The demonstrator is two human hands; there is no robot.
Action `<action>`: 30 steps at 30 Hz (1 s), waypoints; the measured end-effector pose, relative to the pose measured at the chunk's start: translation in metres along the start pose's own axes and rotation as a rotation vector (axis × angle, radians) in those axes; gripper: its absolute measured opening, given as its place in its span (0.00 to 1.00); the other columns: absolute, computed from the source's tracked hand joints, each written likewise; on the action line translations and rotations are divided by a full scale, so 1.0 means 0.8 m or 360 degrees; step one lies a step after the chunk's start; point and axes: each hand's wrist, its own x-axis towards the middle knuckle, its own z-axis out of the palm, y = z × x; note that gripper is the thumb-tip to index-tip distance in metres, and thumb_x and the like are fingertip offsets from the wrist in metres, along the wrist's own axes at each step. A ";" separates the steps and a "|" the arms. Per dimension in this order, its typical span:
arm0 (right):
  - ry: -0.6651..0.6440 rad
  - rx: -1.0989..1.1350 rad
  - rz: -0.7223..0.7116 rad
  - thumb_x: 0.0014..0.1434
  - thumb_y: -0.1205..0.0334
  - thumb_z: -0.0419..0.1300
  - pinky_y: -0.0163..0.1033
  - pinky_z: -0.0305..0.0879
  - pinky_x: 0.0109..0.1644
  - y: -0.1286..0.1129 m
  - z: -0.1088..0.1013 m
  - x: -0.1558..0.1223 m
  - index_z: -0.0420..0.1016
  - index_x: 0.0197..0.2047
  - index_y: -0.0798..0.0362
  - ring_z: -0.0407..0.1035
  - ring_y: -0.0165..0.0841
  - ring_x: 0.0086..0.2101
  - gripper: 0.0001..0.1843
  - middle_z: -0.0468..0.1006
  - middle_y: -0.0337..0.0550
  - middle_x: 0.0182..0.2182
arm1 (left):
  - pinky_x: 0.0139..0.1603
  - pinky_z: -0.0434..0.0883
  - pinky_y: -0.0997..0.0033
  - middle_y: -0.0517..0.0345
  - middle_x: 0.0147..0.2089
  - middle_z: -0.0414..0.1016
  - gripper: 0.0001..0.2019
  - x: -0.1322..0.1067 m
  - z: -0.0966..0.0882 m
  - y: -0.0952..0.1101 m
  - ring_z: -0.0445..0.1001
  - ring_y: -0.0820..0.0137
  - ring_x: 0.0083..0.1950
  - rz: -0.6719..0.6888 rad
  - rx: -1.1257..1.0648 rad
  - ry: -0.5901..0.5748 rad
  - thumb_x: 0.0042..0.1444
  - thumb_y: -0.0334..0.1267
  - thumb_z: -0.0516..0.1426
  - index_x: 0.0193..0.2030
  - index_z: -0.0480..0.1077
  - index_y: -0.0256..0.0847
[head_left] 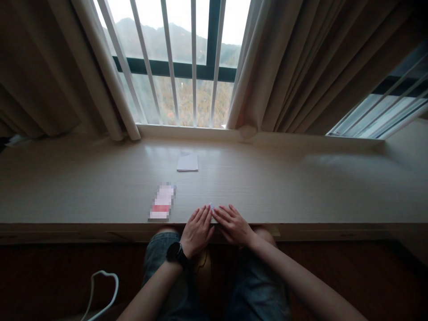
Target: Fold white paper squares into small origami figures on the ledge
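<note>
My left hand (198, 229) and my right hand (232, 224) lie side by side, fingers stretched flat, at the front edge of a pale wooden sill desk (301, 187). Both press on a small white piece of paper (211, 206), of which only a corner shows between the fingertips. A black watch (176, 253) sits on my left wrist. A small stack of white paper (187, 162) lies farther back on the desk, apart from both hands.
A blurred pink-and-white card or packet (162, 203) lies left of my left hand. Beige curtains (301, 67) flank a barred window (180, 62). A white cable (103, 290) loops on the dark floor at lower left. My knees are under the desk edge.
</note>
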 end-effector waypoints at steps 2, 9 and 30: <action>0.0010 0.0003 -0.0018 0.60 0.63 0.53 0.57 0.42 0.68 0.001 0.004 -0.003 0.48 0.70 0.51 0.52 0.44 0.64 0.36 0.59 0.47 0.65 | 0.70 0.53 0.51 0.42 0.70 0.53 0.28 0.001 -0.002 0.000 0.49 0.58 0.72 -0.0007 -0.0009 -0.0016 0.64 0.42 0.48 0.69 0.51 0.34; 0.0045 -0.0016 0.0029 0.57 0.65 0.54 0.56 0.44 0.67 -0.003 0.007 -0.008 0.50 0.70 0.52 0.53 0.42 0.63 0.38 0.60 0.47 0.65 | 0.70 0.51 0.49 0.43 0.71 0.52 0.28 0.001 -0.007 -0.001 0.50 0.58 0.72 0.0014 -0.0009 -0.0006 0.65 0.42 0.48 0.70 0.50 0.36; 0.0381 0.0398 0.0462 0.55 0.72 0.50 0.55 0.49 0.67 -0.034 0.021 -0.012 0.61 0.66 0.50 0.59 0.39 0.61 0.34 0.67 0.45 0.61 | 0.65 0.64 0.47 0.44 0.62 0.68 0.18 -0.013 0.020 0.006 0.62 0.57 0.67 -0.0039 -0.0119 0.0225 0.64 0.31 0.48 0.59 0.66 0.37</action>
